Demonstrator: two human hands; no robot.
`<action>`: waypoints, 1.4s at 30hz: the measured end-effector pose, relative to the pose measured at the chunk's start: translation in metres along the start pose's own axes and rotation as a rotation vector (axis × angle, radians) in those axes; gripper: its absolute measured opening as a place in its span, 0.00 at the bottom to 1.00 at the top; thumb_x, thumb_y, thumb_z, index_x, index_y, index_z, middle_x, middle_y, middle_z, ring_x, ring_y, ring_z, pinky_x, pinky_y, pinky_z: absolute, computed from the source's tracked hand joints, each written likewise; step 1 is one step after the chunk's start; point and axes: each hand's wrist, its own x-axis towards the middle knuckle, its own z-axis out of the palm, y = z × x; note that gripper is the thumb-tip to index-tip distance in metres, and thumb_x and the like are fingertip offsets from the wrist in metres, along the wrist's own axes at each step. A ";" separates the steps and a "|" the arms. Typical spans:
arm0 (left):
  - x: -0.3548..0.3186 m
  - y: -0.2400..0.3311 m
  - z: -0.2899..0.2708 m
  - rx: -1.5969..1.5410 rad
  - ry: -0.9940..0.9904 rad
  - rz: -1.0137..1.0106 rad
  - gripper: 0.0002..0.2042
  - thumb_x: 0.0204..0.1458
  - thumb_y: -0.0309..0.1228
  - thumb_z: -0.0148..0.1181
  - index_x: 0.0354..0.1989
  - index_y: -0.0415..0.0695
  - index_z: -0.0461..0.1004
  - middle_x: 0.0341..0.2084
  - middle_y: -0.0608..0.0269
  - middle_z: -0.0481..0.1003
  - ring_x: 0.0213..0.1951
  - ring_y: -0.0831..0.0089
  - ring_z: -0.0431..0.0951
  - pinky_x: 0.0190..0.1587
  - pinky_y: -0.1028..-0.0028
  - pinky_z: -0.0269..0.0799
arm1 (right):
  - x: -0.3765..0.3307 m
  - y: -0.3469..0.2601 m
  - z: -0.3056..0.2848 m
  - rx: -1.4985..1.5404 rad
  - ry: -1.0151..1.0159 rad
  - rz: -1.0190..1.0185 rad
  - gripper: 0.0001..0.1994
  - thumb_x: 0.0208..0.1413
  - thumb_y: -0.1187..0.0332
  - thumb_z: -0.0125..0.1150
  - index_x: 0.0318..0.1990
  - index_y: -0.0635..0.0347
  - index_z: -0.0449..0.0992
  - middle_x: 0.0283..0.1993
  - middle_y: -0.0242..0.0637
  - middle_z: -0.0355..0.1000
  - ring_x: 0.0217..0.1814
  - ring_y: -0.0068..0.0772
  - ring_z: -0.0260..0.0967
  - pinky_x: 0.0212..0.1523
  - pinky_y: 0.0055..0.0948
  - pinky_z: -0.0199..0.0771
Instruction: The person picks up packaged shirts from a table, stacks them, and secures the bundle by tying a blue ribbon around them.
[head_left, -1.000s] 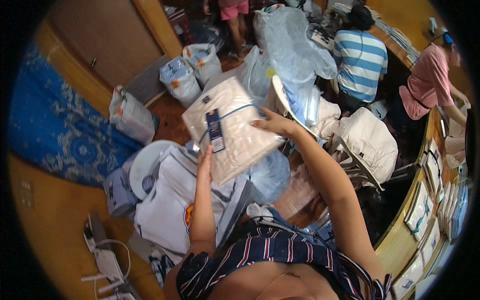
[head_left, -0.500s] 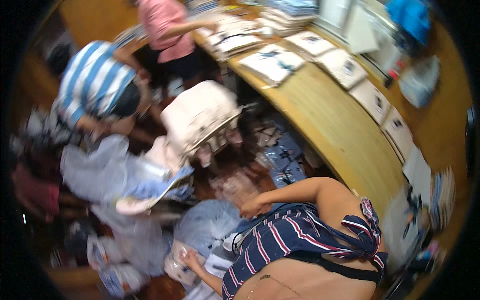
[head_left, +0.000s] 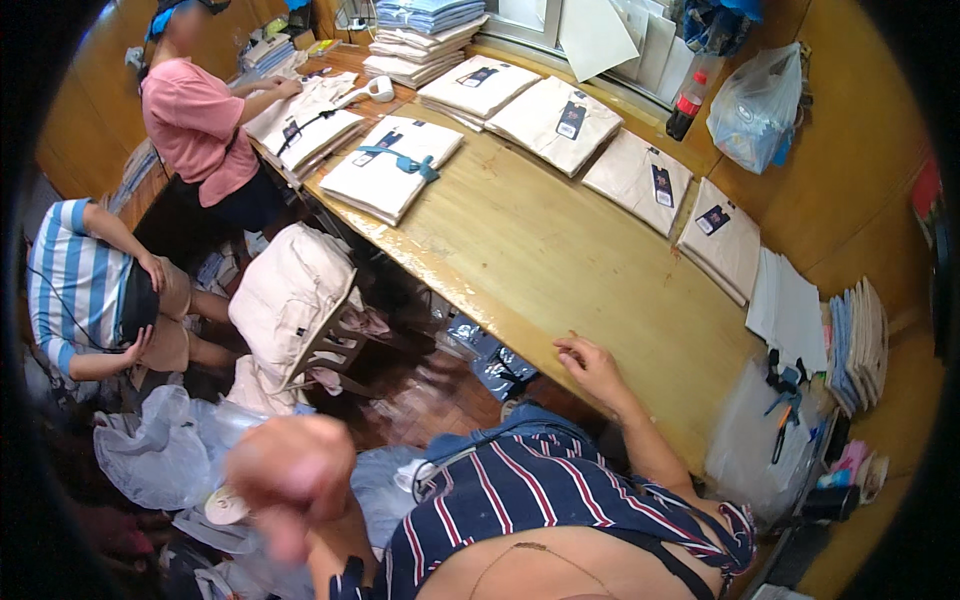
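Note:
My right hand point(head_left: 592, 370) is over the near edge of the long wooden table point(head_left: 600, 260), fingers loosely stretched, with nothing in it. Raised in front of my body is my left hand point(head_left: 290, 475), smeared by motion, so its fingers and anything in them cannot be made out. Flat folded cream shirts with dark tags lie along the table's far side, among them one folded shirt point(head_left: 637, 180) beyond my right hand. A stack of folded shirts point(head_left: 392, 168) with a teal strap on top lies at the table's left part.
A chair piled with cream garments point(head_left: 290, 290) stands left of the table, near clear plastic bags point(head_left: 160, 450). Two people, one in a pink shirt point(head_left: 200, 115), one in a striped shirt point(head_left: 85, 270), are at the left. A bottle point(head_left: 688, 105) stands by the window.
My view has turned toward the table. My right hand has moved from beside my lap to the table edge; my left has risen from a clear plastic package. The striped-shirt person has straightened up.

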 end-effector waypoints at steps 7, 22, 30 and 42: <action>0.090 -0.010 0.041 -0.458 -0.531 -0.085 0.24 0.40 0.51 0.52 0.45 0.55 0.61 0.33 0.58 0.68 0.25 0.70 0.67 0.25 0.74 0.67 | 0.046 -0.011 0.000 0.047 -0.181 -0.134 0.10 0.46 0.70 0.49 0.38 0.60 0.69 0.34 0.40 0.68 0.34 0.34 0.66 0.35 0.26 0.65; 0.192 -0.133 -0.083 -0.631 -0.776 -0.037 0.19 0.44 0.45 0.51 0.38 0.45 0.63 0.27 0.58 0.69 0.24 0.71 0.69 0.25 0.75 0.66 | 0.237 -0.072 0.063 0.212 -0.219 -0.179 0.10 0.48 0.71 0.47 0.38 0.61 0.69 0.34 0.40 0.68 0.35 0.32 0.66 0.35 0.26 0.66; 0.259 -0.207 -0.194 -0.630 -0.882 -0.023 0.17 0.45 0.42 0.50 0.35 0.40 0.65 0.24 0.58 0.69 0.23 0.72 0.70 0.25 0.76 0.65 | 0.369 -0.095 0.070 0.367 0.151 -0.108 0.15 0.48 0.74 0.48 0.45 0.64 0.64 0.40 0.36 0.65 0.43 0.26 0.62 0.44 0.23 0.61; 0.335 -0.656 -0.316 0.755 -0.384 -0.948 0.35 0.41 0.52 0.51 0.43 0.25 0.59 0.37 0.44 0.67 0.41 0.62 0.68 0.43 0.69 0.61 | 0.592 -0.028 0.048 0.540 0.656 0.537 0.36 0.40 0.65 0.56 0.55 0.70 0.43 0.54 0.56 0.50 0.57 0.46 0.49 0.54 0.29 0.51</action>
